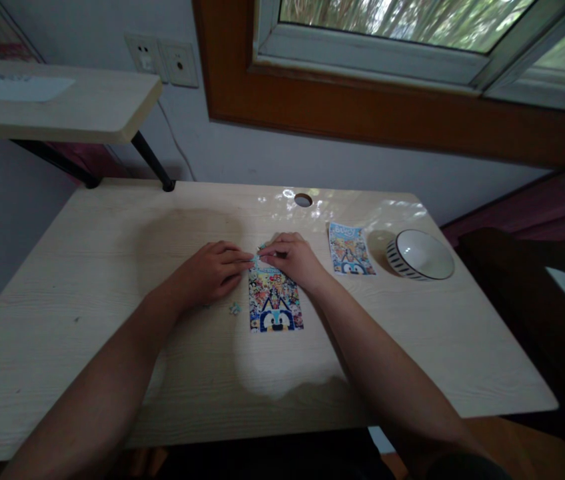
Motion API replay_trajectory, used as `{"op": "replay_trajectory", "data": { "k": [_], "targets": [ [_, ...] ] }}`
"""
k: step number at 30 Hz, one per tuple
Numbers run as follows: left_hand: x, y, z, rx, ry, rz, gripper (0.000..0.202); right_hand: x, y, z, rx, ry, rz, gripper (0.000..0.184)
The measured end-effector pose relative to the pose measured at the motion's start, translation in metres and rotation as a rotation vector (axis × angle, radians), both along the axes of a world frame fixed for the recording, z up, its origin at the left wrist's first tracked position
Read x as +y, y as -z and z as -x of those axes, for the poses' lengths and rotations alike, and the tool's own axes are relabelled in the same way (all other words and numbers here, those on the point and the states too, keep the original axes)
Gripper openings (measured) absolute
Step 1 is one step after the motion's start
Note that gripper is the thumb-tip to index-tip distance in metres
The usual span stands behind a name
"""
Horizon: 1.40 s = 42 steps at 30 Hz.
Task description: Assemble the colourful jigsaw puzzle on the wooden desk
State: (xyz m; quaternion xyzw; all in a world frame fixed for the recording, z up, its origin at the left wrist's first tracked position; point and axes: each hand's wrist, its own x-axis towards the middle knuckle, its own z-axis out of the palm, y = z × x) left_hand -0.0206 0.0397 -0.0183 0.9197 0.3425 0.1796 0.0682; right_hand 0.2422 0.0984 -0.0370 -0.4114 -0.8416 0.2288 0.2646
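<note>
A small colourful jigsaw puzzle (pixel 275 303) with a blue cartoon dog lies flat in the middle of the pale wooden table (pixel 87 280). My left hand (pixel 212 270) and my right hand (pixel 295 259) meet at its top edge, fingertips pinched together on a small light-blue puzzle piece (pixel 257 257). Both hands rest on the tabletop with fingers curled and pressed down. One loose puzzle piece (pixel 234 307) sits just left of the puzzle, below my left hand.
A printed picture card (pixel 350 249) of the same cartoon lies right of the puzzle. A white bowl (pixel 420 255) with a striped outside stands beside it. A raised shelf (pixel 62 100) overhangs the back left; a cable hole (pixel 303 199) sits at the far edge.
</note>
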Motion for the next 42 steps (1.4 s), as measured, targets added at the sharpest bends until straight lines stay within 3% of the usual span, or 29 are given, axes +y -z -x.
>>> {"op": "replay_trajectory", "data": {
  "k": [17, 42],
  "targets": [
    [0.0, 0.001, -0.011, 0.175, -0.068, -0.077, 0.04, 0.003, -0.002, -0.001, 0.053, -0.051, 0.02, 0.011],
    [0.0, 0.002, -0.009, 0.179, -0.125, -0.057, 0.038, 0.004, -0.003, 0.001, 0.037, -0.031, 0.002, 0.005]
  ]
}}
